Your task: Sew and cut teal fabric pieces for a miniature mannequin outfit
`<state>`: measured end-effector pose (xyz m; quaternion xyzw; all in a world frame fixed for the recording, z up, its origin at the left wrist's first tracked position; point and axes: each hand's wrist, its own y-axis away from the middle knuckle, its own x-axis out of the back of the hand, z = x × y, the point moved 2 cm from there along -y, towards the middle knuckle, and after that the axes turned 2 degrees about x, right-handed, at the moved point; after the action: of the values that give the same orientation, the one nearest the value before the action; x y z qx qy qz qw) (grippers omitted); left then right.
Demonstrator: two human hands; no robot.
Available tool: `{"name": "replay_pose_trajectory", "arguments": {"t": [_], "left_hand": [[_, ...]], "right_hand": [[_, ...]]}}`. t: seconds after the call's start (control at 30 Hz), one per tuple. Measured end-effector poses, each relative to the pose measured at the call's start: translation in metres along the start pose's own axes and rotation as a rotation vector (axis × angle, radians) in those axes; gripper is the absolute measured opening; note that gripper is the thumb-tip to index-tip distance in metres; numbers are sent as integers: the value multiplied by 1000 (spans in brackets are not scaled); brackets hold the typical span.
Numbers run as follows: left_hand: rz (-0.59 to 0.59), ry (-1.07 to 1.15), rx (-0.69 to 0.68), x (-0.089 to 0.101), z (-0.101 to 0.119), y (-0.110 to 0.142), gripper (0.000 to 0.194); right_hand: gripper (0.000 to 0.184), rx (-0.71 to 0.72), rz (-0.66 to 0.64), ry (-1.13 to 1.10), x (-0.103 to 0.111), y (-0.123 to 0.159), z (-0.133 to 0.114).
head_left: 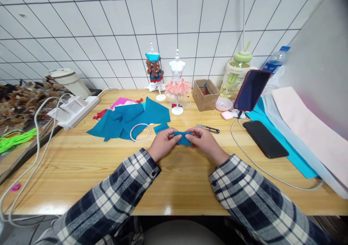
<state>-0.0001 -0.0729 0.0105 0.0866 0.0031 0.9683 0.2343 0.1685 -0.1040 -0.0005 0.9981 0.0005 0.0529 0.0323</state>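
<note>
Between my two hands is a small folded piece of teal fabric (184, 139). My left hand (164, 142) pinches its left end, thumb on top. The right end is gripped by my right hand (203, 141) in the same way. Just behind my left hand lies another small teal piece (161, 128). A larger sheet of teal fabric (127, 116) spreads crumpled to the left, with a white ring (140, 125) resting partly on it. Thread snips (208, 129) lie behind my right hand.
Two mini dress forms stand at the back, one with a pink skirt (178, 88), one in a teal and brown outfit (154, 69). A cardboard box (206, 96), a propped phone (251, 90) and a black phone (265, 139) are to the right. A power strip (76, 110) sits left.
</note>
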Motion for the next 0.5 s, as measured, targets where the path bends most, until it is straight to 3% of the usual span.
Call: {"name": "replay_pose_trajectory", "arguments": {"t": [0.07,0.13,0.2,0.27,0.37,0.43,0.5], "left_hand": [[71,-88,-46,3,2,0,26],[223,-180,-91,9,6,1,25],[271,-159,-45,12,8,3,29],[101,74,114,8,8,5,39],[-193,577,308,-6,6,9,47],[-197,783,337,-11,4,9,37],[-126,874,371,-12,0,7,24]], "right_hand": [[25,58,55,107,3,-2,3],[19,131,153,205,7,-2,1],[15,293,292,392,12,1,-7],[13,528,404,641,12,8,-18],[13,768,404,901,5,19,-29],[13,830,355,1003,-1,23,-33],[14,856,302,1046,-6,25,-34]]}}
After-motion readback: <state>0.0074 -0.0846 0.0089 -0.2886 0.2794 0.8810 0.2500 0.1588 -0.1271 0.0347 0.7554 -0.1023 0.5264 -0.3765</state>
